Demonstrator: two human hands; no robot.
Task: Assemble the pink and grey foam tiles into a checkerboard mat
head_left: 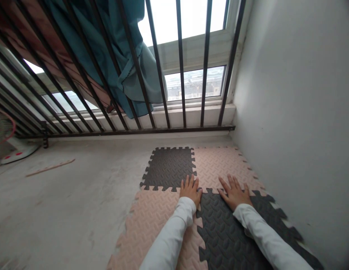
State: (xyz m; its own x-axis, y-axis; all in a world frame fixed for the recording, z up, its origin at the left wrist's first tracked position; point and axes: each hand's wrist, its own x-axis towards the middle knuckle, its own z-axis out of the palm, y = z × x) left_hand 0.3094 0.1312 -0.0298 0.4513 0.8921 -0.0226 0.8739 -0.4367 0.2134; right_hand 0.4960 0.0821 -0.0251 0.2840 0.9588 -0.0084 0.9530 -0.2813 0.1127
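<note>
Interlocking foam floor mats lie on the concrete floor by the wall: a dark grey tile at the back left, a pink tile at the back right, a pink tile at the front left and a dark grey tile at the front right. My left hand lies flat with fingers stretched out where the tiles meet. My right hand presses flat, fingers spread, on the seam between the back pink tile and the front dark tile. Both arms wear white sleeves.
A white wall runs along the right, close to the mats. Black metal bars stand before the window, with teal cloth hanging on them. A fan base and a wooden strip lie on the bare floor at left.
</note>
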